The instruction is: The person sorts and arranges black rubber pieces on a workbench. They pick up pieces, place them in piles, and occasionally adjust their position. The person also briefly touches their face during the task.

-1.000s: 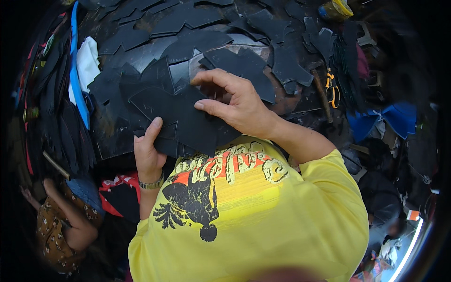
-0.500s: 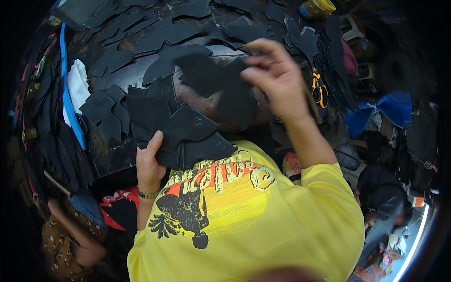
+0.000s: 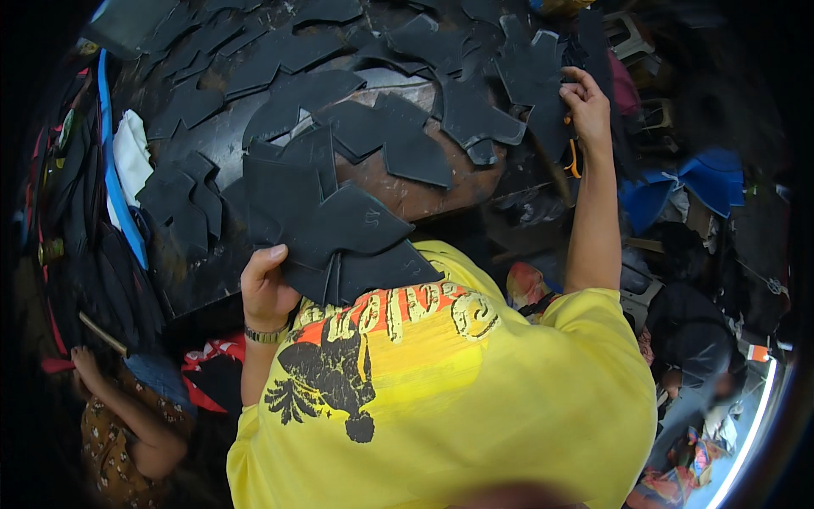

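Observation:
My left hand (image 3: 267, 288) grips a fanned stack of black cut sheet pieces (image 3: 326, 225) by its near left edge, thumb on top. The stack is held over the near edge of the dark table (image 3: 195, 276), with pale marks on some pieces. At the table's right side, my right hand (image 3: 587, 106) is closed in a pinch at the edge of a black cut piece (image 3: 530, 72). Between the hands, a jagged black piece (image 3: 390, 136) lies on a worn brown patch, and another black piece (image 3: 479, 119) lies just right of it.
More black pieces (image 3: 326, 47) overlap across the far table. An orange handle (image 3: 575, 159) shows beside my right wrist, mostly hidden. White cloth (image 3: 133, 157) and a blue strip (image 3: 114, 161) lie left. A co-worker's arm (image 3: 136, 416) is at lower left; blue sheets (image 3: 699, 182) hang at right.
My right hand has moved right, from above the middle of the table to pieces at its right side. The orange-handled tool has become mostly covered. My left hand still holds the stack.

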The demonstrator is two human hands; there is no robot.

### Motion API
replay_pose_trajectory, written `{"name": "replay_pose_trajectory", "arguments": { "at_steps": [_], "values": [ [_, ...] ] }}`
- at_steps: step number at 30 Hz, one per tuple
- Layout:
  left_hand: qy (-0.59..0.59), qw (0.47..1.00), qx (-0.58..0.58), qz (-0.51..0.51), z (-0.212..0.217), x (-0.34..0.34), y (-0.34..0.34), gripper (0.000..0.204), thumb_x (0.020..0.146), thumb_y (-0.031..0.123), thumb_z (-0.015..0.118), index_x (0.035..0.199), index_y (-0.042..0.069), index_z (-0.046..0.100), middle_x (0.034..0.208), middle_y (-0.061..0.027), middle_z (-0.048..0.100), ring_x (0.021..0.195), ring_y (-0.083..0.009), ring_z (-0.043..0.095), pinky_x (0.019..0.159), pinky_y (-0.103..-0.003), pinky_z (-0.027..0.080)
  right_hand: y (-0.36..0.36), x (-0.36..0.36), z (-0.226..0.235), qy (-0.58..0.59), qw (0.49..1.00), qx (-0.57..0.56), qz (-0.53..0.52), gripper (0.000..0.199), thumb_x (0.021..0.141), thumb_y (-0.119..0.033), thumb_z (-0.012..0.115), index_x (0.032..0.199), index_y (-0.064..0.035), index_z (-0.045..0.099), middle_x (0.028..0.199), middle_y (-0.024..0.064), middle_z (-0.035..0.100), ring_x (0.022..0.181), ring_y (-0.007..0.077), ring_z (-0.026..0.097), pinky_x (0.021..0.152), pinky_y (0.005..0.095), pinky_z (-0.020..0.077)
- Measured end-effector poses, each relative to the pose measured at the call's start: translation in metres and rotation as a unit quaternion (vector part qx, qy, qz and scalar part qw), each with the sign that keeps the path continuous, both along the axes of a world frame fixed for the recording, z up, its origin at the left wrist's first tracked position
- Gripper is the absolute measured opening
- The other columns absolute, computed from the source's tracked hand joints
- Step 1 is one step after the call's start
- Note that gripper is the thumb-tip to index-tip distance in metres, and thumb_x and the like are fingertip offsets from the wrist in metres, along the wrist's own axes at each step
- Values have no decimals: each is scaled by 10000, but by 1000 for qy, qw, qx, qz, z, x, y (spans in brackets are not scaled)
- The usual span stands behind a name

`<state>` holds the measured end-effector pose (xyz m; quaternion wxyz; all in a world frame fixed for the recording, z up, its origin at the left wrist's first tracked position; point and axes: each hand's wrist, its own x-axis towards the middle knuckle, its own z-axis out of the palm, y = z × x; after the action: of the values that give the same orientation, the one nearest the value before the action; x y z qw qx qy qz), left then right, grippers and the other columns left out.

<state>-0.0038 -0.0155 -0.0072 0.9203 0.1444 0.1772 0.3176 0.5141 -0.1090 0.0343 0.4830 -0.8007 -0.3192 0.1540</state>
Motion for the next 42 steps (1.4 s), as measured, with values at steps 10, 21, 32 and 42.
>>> {"name": "replay_pose_trajectory", "arguments": {
  "at_steps": [10, 21, 32, 42],
  "values": [
    [-39, 999, 9, -6, -1, 11, -1, 349, 1033, 114, 469, 1224, -126, 634, 1251, -258, 673, 1170, -332, 668, 1070, -449, 494, 18, -62, 18, -358, 933, -10, 37, 424, 858, -111, 754, 1275, -91, 677, 1013, 87, 724, 929, 226, 692, 879, 328, 530],
    [-41, 998, 22, -50, 4, 25, 2, 266, 1009, 60, 558, 1219, -79, 642, 1178, -206, 710, 1094, -272, 704, 995, -387, 564, 36, -212, 41, 166, 902, 26, 397, 322, 894, -45, 741, 1216, -37, 724, 1082, 47, 736, 1007, 127, 689, 918, 249, 531],
    [73, 996, 27, -38, 12, 23, -3, 371, 1012, 85, 569, 1354, -57, 540, 1278, -180, 660, 1163, -256, 665, 1012, -408, 548, 34, -245, 59, -113, 867, 0, 485, 636, 727, -79, 826, 1325, -81, 610, 1228, 129, 611, 1136, 305, 590, 960, 376, 492],
    [53, 986, 130, -93, 17, 21, -2, 431, 1047, 134, 582, 1445, 26, 457, 1358, -79, 573, 1233, -167, 575, 1031, -326, 513, 56, -275, 73, -298, 718, -36, 627, 753, 737, -99, 824, 1430, -166, 536, 1385, 181, 508, 1134, 359, 591, 945, 444, 514]
  ]
}}
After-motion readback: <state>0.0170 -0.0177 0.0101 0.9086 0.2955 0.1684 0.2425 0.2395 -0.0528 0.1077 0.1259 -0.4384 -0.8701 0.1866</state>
